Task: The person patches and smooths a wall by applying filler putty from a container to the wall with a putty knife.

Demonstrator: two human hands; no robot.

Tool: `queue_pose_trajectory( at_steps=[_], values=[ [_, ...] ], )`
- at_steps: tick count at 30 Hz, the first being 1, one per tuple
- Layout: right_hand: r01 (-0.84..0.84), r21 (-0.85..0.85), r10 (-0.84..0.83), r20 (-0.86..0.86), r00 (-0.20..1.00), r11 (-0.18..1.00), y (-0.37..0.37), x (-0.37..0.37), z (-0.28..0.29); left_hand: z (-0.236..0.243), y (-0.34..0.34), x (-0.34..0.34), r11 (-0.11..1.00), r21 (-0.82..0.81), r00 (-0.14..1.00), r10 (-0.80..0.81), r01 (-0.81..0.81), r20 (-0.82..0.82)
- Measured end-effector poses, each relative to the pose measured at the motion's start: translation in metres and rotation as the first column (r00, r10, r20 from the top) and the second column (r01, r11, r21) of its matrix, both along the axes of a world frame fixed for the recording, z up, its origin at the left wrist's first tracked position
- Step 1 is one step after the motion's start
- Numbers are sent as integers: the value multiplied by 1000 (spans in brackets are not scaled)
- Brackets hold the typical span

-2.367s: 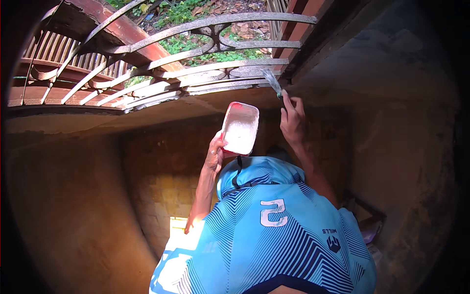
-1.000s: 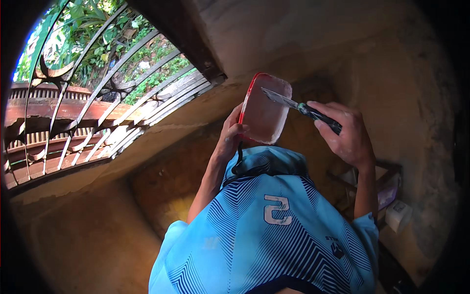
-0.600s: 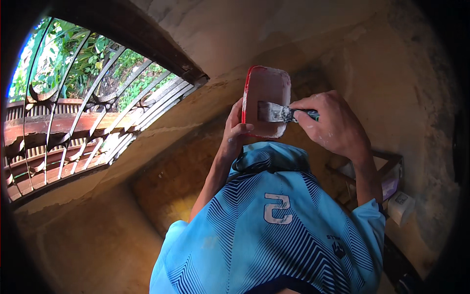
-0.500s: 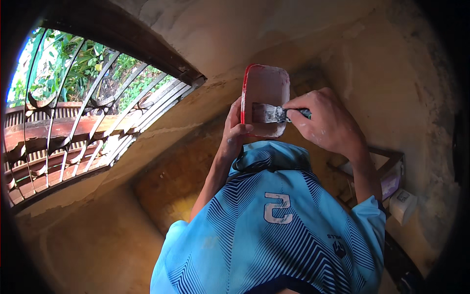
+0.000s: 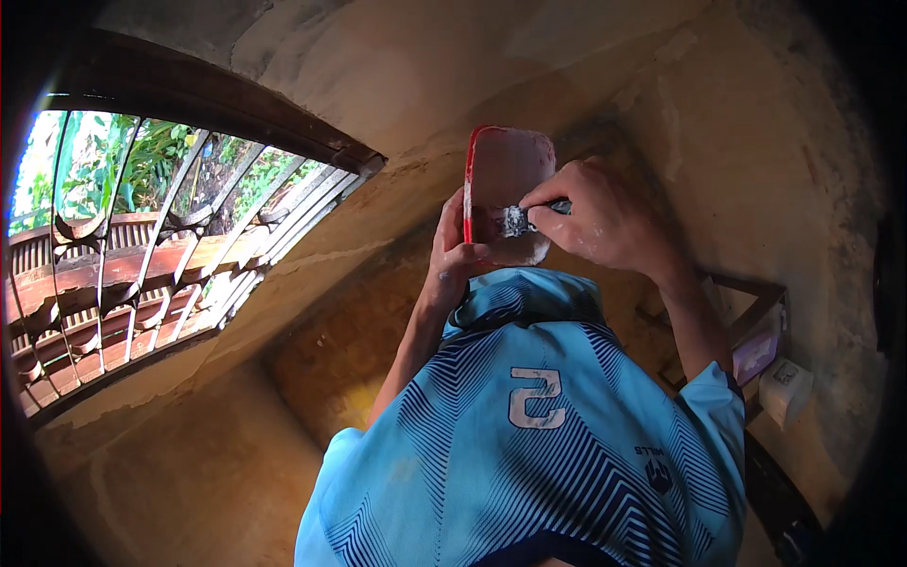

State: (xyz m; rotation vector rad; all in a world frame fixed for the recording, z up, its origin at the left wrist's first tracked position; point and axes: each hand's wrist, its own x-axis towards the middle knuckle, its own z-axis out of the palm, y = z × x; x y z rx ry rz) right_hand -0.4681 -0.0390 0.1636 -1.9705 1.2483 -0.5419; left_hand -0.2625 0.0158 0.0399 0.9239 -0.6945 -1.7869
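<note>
gripping the putty knife [image 5: 513, 222], the right hand [image 5: 605, 222] has pushed it further left inside the red-rimmed tub [image 5: 469, 184] (right of the barred window [image 5: 172, 225]), likely scraping there; the left hand [image 5: 452, 244] clasps the tub.

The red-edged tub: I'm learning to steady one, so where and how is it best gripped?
Probably by the left wall of the tub, from the left, thumb over the rim, as the left hand grips it. It opens toward the camera, and the right hand holds the putty knife on the right, so leave that side clear.
</note>
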Motion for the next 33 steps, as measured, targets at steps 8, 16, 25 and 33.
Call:
queue_pose_trajectory(
  at_steps=[8, 16, 25, 33],
  values=[
    [-116, 262, 95, 94, 991, 958, -30, -35, -12, -3, -5, -6, 999, 44, 998, 16, -19, 67],
    [-121, 629, -141, 350, 926, 768, -25, -95, -47, -7, 2, -4, 997, 7, 995, 78, -78, -65],
    [-221, 772, -453, 550, 702, 596, 25, -70, -93, -14, -2, -1, 981, 101, 984, 169, -163, -56],
    [-295, 760, -519, 622, 586, 578, 17, -58, -88, -28, -16, 4, 985, 77, 978, 165, -156, -125]
  ],
)
